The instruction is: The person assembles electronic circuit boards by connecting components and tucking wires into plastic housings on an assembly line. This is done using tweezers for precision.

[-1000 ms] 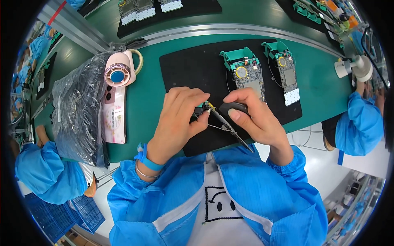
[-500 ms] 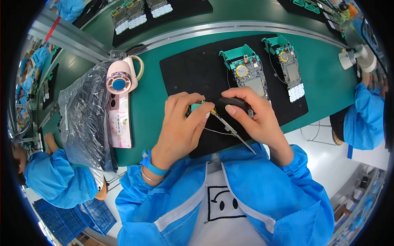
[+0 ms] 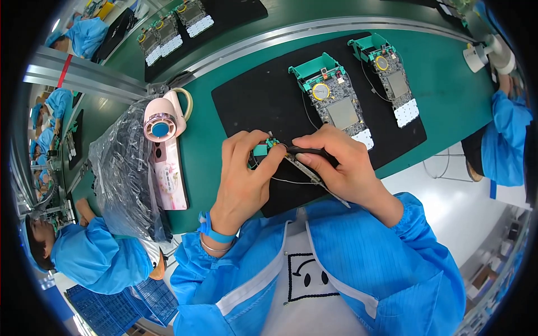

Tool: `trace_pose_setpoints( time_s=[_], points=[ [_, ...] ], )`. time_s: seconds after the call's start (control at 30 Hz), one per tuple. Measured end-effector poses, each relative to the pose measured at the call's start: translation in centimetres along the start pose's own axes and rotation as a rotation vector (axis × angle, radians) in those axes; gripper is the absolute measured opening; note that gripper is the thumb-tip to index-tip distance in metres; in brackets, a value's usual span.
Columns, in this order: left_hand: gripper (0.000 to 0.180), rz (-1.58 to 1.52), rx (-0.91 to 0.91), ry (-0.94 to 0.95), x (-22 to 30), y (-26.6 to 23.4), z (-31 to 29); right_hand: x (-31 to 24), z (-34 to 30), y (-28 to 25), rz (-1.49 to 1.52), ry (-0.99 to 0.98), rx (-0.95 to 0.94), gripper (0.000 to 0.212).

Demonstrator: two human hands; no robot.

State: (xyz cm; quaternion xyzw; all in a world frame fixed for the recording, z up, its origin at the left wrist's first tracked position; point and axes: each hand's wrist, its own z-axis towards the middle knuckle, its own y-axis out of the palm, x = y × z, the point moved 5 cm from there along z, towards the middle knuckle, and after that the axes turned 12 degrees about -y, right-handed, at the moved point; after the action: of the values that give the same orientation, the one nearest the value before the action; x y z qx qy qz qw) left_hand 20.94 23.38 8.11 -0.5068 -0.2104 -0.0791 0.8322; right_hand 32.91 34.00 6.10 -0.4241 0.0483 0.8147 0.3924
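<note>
In my left hand (image 3: 245, 173) is a circuit board (image 3: 307, 170) with a green plastic frame, tilted nearly edge-on above the black mat. Thumb and fingers grip it at the green end, and a thin grey wire hangs beneath it. My right hand (image 3: 344, 163) is closed round a black handheld tool (image 3: 315, 152), whose front end reaches the board beside my left fingertips. The tool's exact kind and tip are hidden. Beyond my hands, another circuit board (image 3: 342, 112) with a green frame lies on the mat, and a similar board (image 3: 397, 85) lies to its right.
The black mat (image 3: 246, 101) covers the middle of the green bench. At left stand a pink handheld fan (image 3: 162, 120), a phone (image 3: 169, 182) and a black plastic bag (image 3: 126, 168). A metal rail (image 3: 269, 38) runs behind. Co-workers in blue sit left and right.
The black tool has tipped lower and its front end has come in against the board. My left fingers have shifted, showing more of the green frame. The whole view has turned slightly.
</note>
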Motion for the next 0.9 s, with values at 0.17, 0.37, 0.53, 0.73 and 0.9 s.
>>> trace_pose_setpoints(
  time_s=[0.17, 0.37, 0.53, 0.73, 0.9],
  points=[
    [0.043, 0.044, 0.007, 0.008, -0.1, 0.1, -0.2, 0.0, -0.1, 0.0, 0.007, -0.033, -0.011, 0.024],
    [0.037, -0.033, -0.023, -0.013, -0.2, -0.2, 0.1, -0.2, 0.1, -0.4, -0.019, -0.150, -0.101, 0.026],
    [0.047, -0.149, -0.110, -0.035, -0.5, -1.2, 0.4, -3.0, 2.2, -1.1, -0.129, -0.204, -0.243, 0.024],
    [0.056, -0.381, -0.273, -0.069, -1.0, -2.0, 0.8, -4.9, 2.3, 1.5, -0.350, -0.385, -0.416, 0.020],
    [0.046, -0.183, -0.233, -0.142, -0.9, -1.5, 0.3, -4.6, 2.3, 1.5, -0.379, -0.364, -0.472, 0.019]
  ],
)
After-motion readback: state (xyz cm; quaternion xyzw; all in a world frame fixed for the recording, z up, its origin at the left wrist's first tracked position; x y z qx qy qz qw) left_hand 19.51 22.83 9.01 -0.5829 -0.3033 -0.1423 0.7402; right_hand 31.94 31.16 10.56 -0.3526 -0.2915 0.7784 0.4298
